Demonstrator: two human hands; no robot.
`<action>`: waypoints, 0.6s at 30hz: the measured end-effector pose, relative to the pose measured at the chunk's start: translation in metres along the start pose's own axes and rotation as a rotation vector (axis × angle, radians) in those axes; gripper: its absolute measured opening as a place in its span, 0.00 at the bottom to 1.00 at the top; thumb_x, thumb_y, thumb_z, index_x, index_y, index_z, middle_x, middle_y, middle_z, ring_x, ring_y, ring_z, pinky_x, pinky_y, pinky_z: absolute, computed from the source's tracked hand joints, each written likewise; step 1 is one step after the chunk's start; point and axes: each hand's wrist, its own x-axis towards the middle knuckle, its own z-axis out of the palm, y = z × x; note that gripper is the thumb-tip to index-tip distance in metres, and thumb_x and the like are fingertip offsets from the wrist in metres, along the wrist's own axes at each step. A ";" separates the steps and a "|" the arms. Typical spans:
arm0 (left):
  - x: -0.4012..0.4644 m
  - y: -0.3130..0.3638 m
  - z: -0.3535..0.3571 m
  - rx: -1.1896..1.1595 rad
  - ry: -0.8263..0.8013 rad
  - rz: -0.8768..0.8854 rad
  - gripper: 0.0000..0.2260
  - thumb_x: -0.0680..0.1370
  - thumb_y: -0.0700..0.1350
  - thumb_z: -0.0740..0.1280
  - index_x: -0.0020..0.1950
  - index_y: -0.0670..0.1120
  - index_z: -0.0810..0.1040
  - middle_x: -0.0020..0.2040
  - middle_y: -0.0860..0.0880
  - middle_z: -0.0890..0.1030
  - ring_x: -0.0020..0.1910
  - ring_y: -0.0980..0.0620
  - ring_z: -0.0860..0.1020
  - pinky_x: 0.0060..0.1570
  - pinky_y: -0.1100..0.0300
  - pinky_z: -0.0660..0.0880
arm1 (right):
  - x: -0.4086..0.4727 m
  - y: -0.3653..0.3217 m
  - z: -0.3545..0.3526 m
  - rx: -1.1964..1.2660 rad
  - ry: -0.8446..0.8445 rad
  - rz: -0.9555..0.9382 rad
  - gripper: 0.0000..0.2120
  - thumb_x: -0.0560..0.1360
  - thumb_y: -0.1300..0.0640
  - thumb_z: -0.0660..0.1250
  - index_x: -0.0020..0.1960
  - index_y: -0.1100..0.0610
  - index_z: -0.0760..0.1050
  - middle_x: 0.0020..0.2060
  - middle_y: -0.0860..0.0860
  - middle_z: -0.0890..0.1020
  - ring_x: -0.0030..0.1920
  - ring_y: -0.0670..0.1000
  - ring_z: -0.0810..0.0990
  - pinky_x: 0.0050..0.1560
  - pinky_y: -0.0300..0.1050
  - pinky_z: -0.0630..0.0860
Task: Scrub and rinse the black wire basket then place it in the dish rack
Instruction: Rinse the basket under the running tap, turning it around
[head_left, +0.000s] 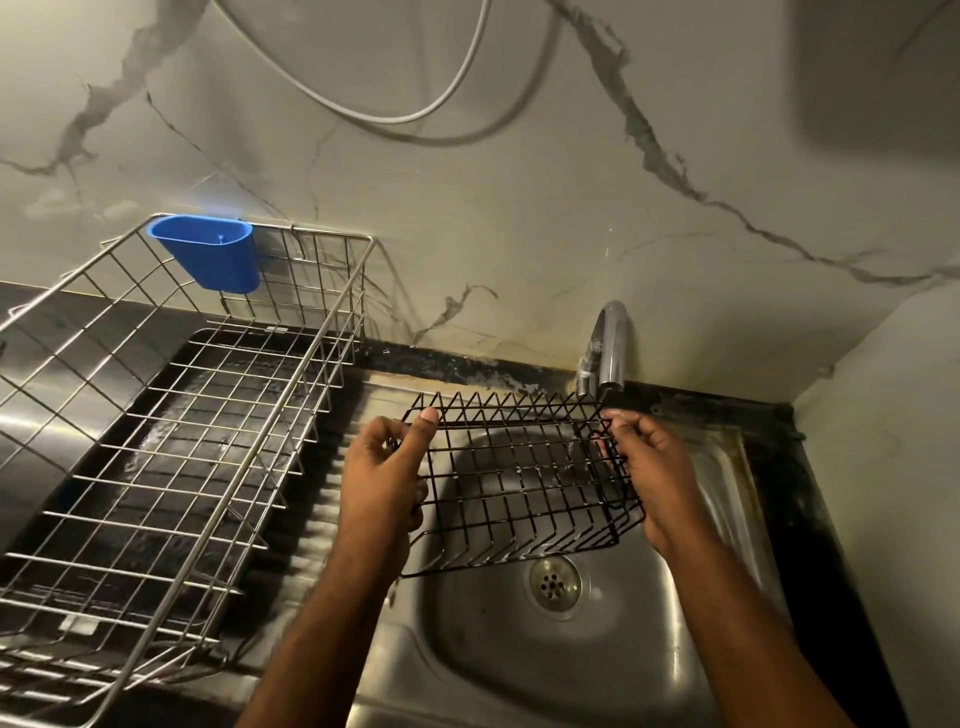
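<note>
a steel dish rack (171, 431) with a blue cutlery cup (210, 254) hooked on its far rim stands on the tabletop at the left, just beside the sink (519, 665). the left hand (382, 483) grips the left end of the black wire basket (519, 478), thumb over the top wire and fingers curled under; the right hand (649, 478) pinches the wires of the right end. the basket hangs between the hands, above the sink bowl and its drain (555, 586), just below the tap (605, 348), from which no water can be seen running. no scrubber is in view. the likely trouble: thin wet wires could slip from a fingertip hold and drop the basket into the bowl, or a carry to the left could catch its prongs on the rack's near wall and snag. a rinse too short would leave soap on the mesh.
</note>
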 end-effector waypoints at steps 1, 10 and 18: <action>-0.001 0.001 0.000 -0.002 -0.012 -0.003 0.13 0.78 0.53 0.72 0.48 0.45 0.74 0.30 0.52 0.65 0.25 0.55 0.61 0.24 0.66 0.54 | 0.001 0.001 0.000 -0.003 0.002 -0.002 0.10 0.82 0.57 0.63 0.59 0.52 0.80 0.49 0.41 0.82 0.42 0.32 0.78 0.41 0.36 0.69; -0.009 0.008 0.004 -0.122 -0.089 -0.089 0.13 0.78 0.49 0.73 0.41 0.50 0.71 0.27 0.53 0.64 0.22 0.57 0.59 0.21 0.68 0.54 | 0.005 0.005 -0.002 -0.041 0.000 0.003 0.08 0.81 0.54 0.64 0.57 0.48 0.81 0.50 0.43 0.84 0.53 0.43 0.80 0.45 0.42 0.71; -0.021 0.016 0.017 -0.134 -0.178 -0.063 0.15 0.79 0.46 0.72 0.36 0.50 0.69 0.25 0.53 0.66 0.21 0.56 0.60 0.23 0.69 0.54 | 0.005 0.011 -0.006 0.040 -0.080 0.013 0.09 0.82 0.57 0.63 0.59 0.55 0.79 0.53 0.51 0.85 0.55 0.49 0.84 0.54 0.45 0.79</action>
